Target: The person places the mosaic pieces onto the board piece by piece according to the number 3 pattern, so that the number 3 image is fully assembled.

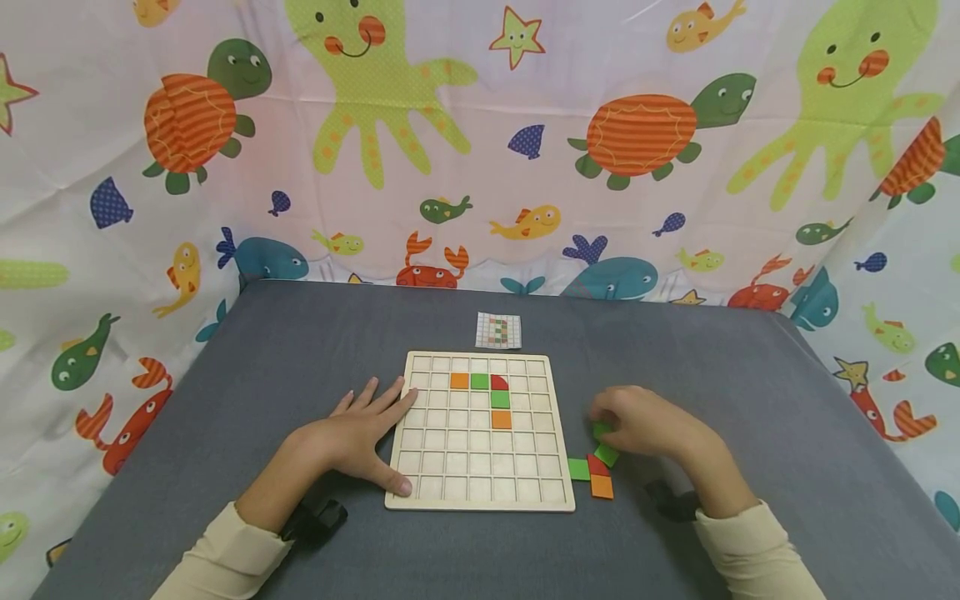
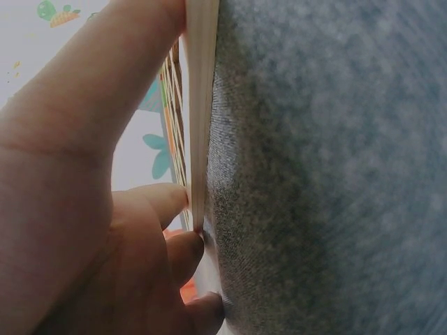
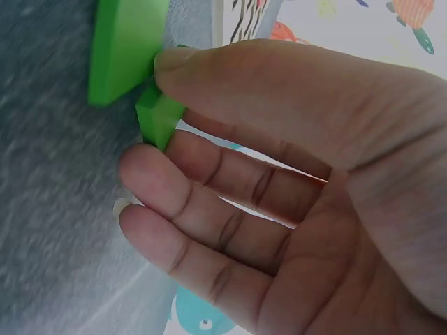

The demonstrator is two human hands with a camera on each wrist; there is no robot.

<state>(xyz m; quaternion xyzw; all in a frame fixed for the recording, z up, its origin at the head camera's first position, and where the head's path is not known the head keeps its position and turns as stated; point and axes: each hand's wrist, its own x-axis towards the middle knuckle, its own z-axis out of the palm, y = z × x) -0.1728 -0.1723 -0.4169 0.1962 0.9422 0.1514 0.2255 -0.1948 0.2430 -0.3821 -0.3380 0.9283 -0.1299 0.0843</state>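
Observation:
A wooden grid board (image 1: 480, 467) lies on the table, a few coloured tiles set in its upper cells: an orange tile (image 1: 459, 381), a green one, a red piece with a rounded corner (image 1: 499, 382), then green and orange below it. My left hand (image 1: 356, 437) rests with spread fingers along the board's left edge, thumb at the near corner. Right of the board, my right hand (image 1: 648, 423) pinches a green tile (image 3: 159, 115) between thumb and fingers, low over the table. Another green tile (image 3: 126, 49) is close to the thumb in the right wrist view.
Beside the board's right edge lie loose tiles: a green tile (image 1: 578, 469), a red piece (image 1: 597, 465), an orange tile (image 1: 602, 487) and a tilted green tile (image 1: 606, 455). A small printed pattern card (image 1: 498, 331) lies behind the board. A sea-animal curtain (image 1: 480, 183) hangs behind the grey table (image 1: 330, 333).

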